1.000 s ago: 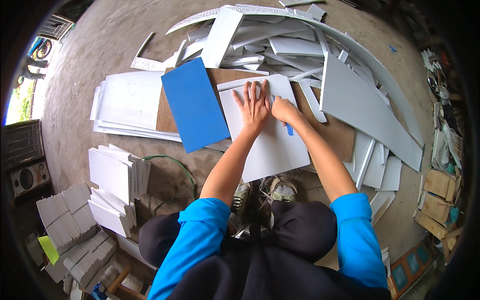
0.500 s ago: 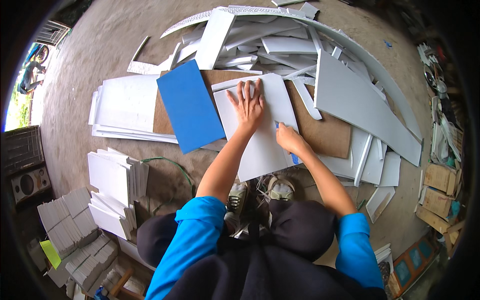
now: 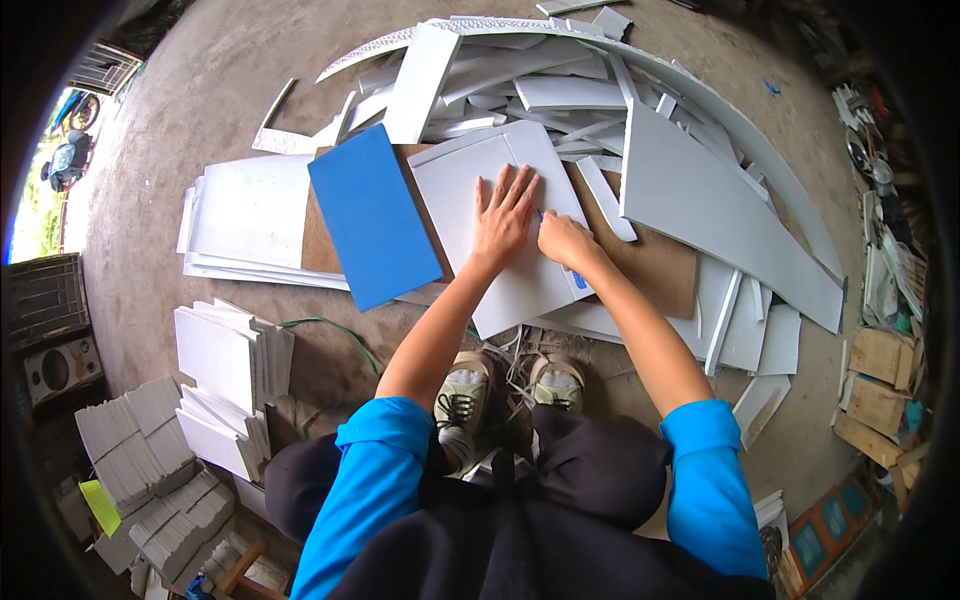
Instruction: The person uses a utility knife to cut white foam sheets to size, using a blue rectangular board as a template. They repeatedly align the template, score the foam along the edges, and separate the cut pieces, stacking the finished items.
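A white foam board (image 3: pixel 520 290) lies on a brown board (image 3: pixel 650 250) in front of my feet. My left hand (image 3: pixel 505 215) rests flat on the white board with its fingers spread. Right beside it, my right hand (image 3: pixel 567 240) is closed around a blue-handled cutter knife (image 3: pixel 580 281), whose blue handle end shows below the fist. The blade is too small to make out. Left of the white board is a blue rectangular board (image 3: pixel 375 220), tilted on the brown one.
Beyond the boards lies a heap of white offcuts (image 3: pixel 540 90), with a large angled white panel (image 3: pixel 720 210) at its right. White sheets (image 3: pixel 250 215) lie at left. Stacked white boards (image 3: pixel 220 350) and bundles (image 3: pixel 135 430) stand lower left, near a green strap (image 3: pixel 345 335).
My right hand has moved away from me and left along the white board, with the knife. The white board sits slightly farther off and left; my left hand has shifted a little right.
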